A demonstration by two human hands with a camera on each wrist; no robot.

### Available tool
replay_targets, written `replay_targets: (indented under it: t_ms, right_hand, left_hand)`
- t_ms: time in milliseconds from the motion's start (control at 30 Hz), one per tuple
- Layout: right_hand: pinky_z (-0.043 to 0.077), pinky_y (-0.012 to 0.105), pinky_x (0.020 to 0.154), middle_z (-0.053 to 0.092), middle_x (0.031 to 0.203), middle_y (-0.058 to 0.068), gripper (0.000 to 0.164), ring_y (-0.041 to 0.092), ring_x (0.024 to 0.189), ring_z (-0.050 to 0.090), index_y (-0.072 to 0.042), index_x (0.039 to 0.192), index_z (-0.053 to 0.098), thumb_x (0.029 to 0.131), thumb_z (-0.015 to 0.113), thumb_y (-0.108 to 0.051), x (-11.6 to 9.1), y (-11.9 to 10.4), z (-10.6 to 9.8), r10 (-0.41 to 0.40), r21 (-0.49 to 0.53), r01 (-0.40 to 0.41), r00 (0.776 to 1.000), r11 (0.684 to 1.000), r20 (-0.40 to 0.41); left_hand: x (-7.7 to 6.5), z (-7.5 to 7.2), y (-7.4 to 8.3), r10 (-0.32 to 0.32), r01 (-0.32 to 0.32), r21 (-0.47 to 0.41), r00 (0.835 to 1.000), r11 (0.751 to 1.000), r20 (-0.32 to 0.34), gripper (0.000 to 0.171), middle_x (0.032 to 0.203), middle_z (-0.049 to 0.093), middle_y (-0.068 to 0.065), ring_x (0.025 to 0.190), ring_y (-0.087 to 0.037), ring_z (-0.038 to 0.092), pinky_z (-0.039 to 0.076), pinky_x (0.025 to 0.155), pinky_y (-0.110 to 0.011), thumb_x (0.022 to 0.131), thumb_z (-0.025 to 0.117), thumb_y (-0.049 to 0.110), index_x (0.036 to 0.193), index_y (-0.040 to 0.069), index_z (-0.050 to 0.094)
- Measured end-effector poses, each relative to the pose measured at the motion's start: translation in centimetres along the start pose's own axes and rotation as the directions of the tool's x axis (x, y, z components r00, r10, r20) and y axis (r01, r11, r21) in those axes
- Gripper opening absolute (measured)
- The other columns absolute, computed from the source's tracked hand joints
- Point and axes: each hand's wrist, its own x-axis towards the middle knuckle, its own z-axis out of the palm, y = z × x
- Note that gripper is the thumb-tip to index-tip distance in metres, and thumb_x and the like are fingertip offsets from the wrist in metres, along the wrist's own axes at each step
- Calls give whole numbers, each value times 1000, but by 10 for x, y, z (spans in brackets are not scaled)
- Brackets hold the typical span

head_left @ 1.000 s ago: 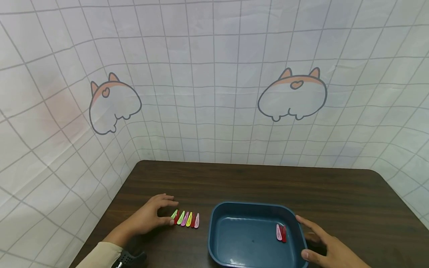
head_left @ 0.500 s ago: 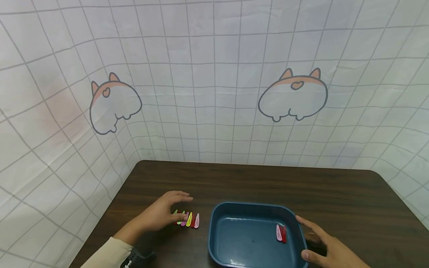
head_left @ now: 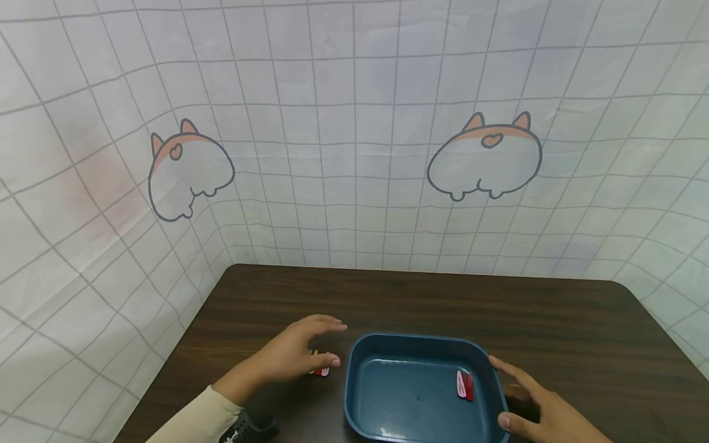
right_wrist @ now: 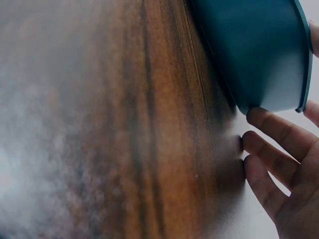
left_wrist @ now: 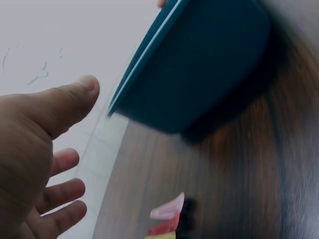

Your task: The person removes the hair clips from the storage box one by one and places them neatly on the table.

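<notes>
My left hand (head_left: 293, 351) hovers above a short row of snap hair clips (head_left: 318, 372), hiding most of them in the head view. Its thumb and fingers are spread, with nothing between them. The left wrist view shows a pink clip (left_wrist: 170, 208), a red clip (left_wrist: 164, 226) and a yellow edge below the hand. A dark blue plastic tray (head_left: 410, 394) stands to the right, holding a pink hair clip (head_left: 461, 384) and red beside it. My right hand (head_left: 548, 409) rests against the tray's right side, fingers extended along its wall (right_wrist: 259, 55).
The dark wood table (head_left: 410, 301) bears everything. Behind it hangs a white gridded cloth (head_left: 354, 154) with cartoon animal drawings. A black strap (head_left: 249, 427) sits at my left wrist, below a cream sleeve (head_left: 199, 418).
My left hand has moved right along the row of hair clips, toward the tray, and covers more of them. The right hand and the tray have stayed put.
</notes>
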Motion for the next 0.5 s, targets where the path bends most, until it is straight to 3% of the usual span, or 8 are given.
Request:
replay_targets:
  t_ms: [233, 433, 500]
  right_hand:
    - [53, 67, 72, 55, 140, 30, 75, 58, 124, 51, -22, 165, 15, 104, 60, -20, -1, 0, 1, -13, -9, 13, 1000, 1000, -6]
    - [52, 68, 73, 55, 140, 29, 76, 58, 124, 52, -24, 165, 15, 104, 61, -20, -2, -1, 1, -16, -12, 16, 1000, 1000, -7]
    - [52, 68, 74, 55, 141, 29, 76, 57, 124, 52, -23, 165, 15, 104, 61, -21, -2, -1, 2, -12, -13, 12, 1000, 1000, -8]
  left_hand:
    - [10, 11, 21, 45, -45, -47, 999, 998, 13, 57, 143, 55, 6, 123, -19, 56, 56, 80, -36, 92, 77, 43, 142, 19, 62]
    - [17, 17, 33, 93, -92, -38, 995, 995, 29, 58, 142, 55, 8, 133, -14, 50, 46, 106, -44, 92, 76, 44, 142, 19, 62]
    - [20, 19, 35, 111, -109, -36, 993, 993, 37, 57, 142, 55, 9, 133, -13, 51, 44, 108, -43, 92, 76, 43, 142, 18, 62]
